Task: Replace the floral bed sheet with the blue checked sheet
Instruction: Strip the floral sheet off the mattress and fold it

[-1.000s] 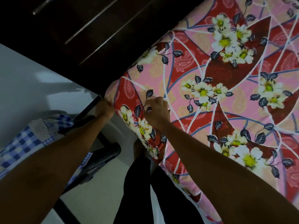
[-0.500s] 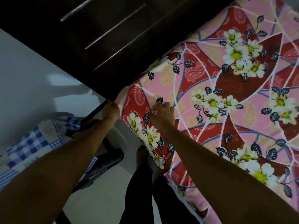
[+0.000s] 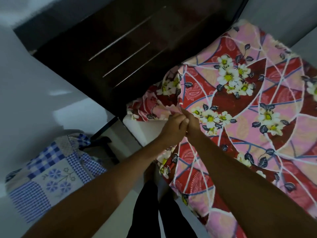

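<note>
- While they meet at the bed's corner, the left hand [image 3: 172, 127] and right hand [image 3: 193, 123] both pinch the floral sheet [image 3: 248, 117], bunched above bare mattress [image 3: 144, 129].
- Off left lies the blue checked sheet [image 3: 51, 174], well apart.

White mattress [image 3: 147, 133] before you, its near left corner bare, floral sheet [image 3: 257, 117] covering the rest, bunched in folds beside that bare corner.

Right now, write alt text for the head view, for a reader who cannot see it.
Seen from above, a person's left hand and right hand together grip the bunched corner of the floral sheet, which is peeled off the white mattress corner beside a dark wooden cabinet. The blue checked sheet lies at lower left.
</note>
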`<state>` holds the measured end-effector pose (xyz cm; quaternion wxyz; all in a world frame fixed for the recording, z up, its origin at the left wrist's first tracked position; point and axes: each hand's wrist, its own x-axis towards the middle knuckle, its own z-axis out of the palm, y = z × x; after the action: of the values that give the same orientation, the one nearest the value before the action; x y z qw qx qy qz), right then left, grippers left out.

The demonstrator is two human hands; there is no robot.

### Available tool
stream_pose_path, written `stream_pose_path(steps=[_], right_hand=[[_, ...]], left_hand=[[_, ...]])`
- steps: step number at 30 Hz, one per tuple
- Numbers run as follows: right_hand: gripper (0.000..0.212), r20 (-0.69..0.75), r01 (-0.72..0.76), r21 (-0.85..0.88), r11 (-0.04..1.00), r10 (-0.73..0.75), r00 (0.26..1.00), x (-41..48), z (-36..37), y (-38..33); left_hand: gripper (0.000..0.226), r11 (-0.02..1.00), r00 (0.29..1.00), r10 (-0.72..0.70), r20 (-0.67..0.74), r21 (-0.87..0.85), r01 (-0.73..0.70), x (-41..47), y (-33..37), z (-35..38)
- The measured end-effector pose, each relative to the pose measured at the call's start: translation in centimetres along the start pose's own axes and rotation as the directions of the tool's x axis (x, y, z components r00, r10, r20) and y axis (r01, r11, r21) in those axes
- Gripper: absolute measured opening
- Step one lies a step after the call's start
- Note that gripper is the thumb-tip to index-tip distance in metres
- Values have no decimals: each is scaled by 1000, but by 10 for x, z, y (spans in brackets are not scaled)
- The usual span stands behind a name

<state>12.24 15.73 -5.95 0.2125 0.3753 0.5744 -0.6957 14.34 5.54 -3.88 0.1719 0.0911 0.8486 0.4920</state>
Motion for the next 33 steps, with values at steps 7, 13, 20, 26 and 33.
stream_pose_path(steps=[7, 13, 20, 26, 33], right_hand=[[17, -32, 101, -675, 731, -166, 986, 12, -27, 19], [28, 90, 270, -753, 600, -312, 946, 22, -10, 56], [43, 11, 252, -701, 668, -342, 940, 66, -17, 74], [39, -40, 199, -626, 754, -286, 957, 79, -24, 67], [26, -174, 94, -542, 835, -221, 960, 43, -71, 32]], left_hand=[[28, 873, 880, -475, -10, -128, 470, -1, -70, -6], [34, 729, 736, -549, -396, 204, 654, -2, -144, -54], [45, 800, 772, -513, -376, 116, 588, 66, -150, -41], [24, 899, 913, -409, -3, 172, 403, 55, -94, 5], [6, 819, 828, -410, 382, 554, 150, 41, -62, 45]])
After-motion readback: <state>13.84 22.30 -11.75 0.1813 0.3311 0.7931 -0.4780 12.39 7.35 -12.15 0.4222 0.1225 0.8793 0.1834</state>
